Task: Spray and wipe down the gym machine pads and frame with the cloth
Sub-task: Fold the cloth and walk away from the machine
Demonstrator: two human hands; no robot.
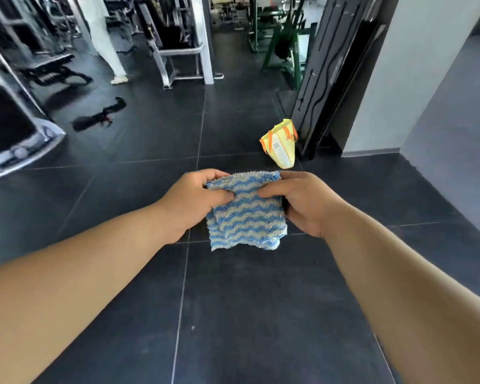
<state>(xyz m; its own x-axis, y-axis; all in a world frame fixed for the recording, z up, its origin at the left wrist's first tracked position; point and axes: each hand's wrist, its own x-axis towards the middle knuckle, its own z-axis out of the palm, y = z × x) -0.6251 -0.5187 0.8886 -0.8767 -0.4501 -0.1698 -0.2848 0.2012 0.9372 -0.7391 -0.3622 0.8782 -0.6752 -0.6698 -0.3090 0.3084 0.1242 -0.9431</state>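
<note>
Two hands hold one thing here: the left hand (pixel 194 202) and the right hand (pixel 305 202) are each clamped on the upper part of a blue-and-white striped cloth (pixel 245 214). Their thumbs press on its near face with a small gap between them. It hangs, seemingly folded, in the air above the dark tiled floor (pixel 233 314), in front of the person and well apart from any machine. That is my first worry: no spray bottle shows anywhere, and with both hands taken up neither is free to work one, so the pads could end up rubbed dry. The lower edge hangs loose and ragged; if either grip slackens during a refold, the cloth may drop to the floor and carry grit onto the upholstery. The nearest silver-framed gym machine (pixel 20 145) stands off to the left, and a black object (pixel 100 117) lies on the tiles beside it, something to trip on for eyes kept down on the cloth. A yellow tote bag (pixel 281 144) stands just beyond, to the right. Another person (pixel 106 42) is on foot at the far left and may cross the path.
</note>
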